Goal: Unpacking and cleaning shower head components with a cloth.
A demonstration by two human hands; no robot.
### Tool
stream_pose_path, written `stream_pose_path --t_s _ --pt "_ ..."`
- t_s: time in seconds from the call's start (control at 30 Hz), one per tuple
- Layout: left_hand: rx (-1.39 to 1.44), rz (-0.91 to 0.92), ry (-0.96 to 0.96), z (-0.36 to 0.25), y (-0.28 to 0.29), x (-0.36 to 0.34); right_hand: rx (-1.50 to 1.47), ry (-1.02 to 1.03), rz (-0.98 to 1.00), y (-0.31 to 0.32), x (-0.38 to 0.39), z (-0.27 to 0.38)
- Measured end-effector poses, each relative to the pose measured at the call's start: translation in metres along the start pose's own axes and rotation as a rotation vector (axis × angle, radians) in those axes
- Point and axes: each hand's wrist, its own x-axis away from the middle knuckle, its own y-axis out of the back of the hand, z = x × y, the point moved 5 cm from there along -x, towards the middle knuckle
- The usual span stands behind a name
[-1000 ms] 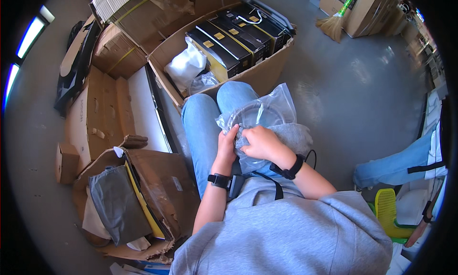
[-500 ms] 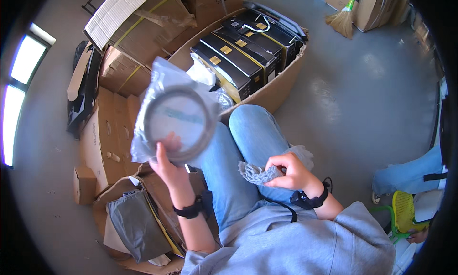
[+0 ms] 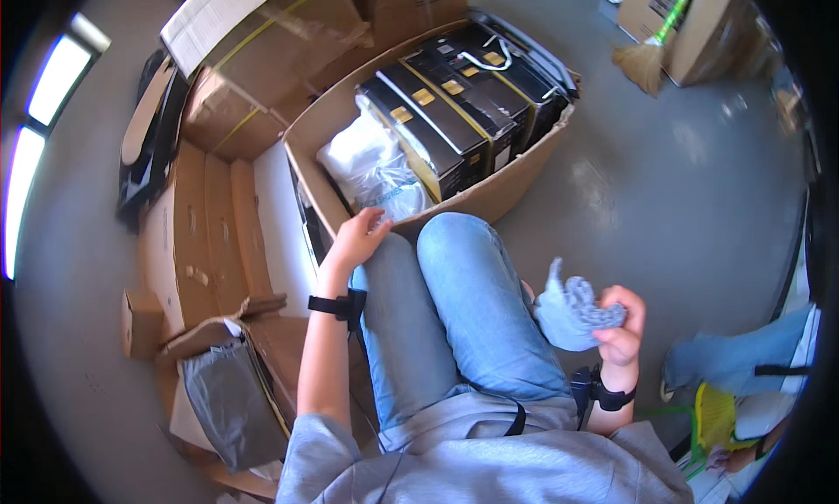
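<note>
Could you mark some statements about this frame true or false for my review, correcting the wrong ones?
1. The right hand holds a grey cloth. True.
2. The left hand grips the same cloth. False: nothing shows in its grasp; it is at the near edge of the open carton.
3. Black boxes sit inside the open carton. True.
4. The plastic packaging lies on the floor. False: it is in the open carton, beside the black boxes.
5. A broom is next to a brown box. True.

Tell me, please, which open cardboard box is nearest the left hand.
The large box beyond the knees, packed with black cartons: the left hand is by its near corner, while the lower-left box with the dark grey packet sits farther off.
</note>
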Motion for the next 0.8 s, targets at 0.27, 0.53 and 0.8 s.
stream_pose_path --t_s 0.27,0.53,0.8 --pt "0.002 -0.554 0.115 0.063 0.085 0.195 -0.033 0.119 -0.337 0.085 -0.003 0.012" --pt "-0.324 -0.864 1.042 0.203 0.168 0.458 0.176 0.194 -0.523 0.079 -0.026 0.023" --pt "-0.201 -0.774 1.063 0.231 0.144 0.502 0.377 0.294 -0.434 0.064 -0.022 0.042"
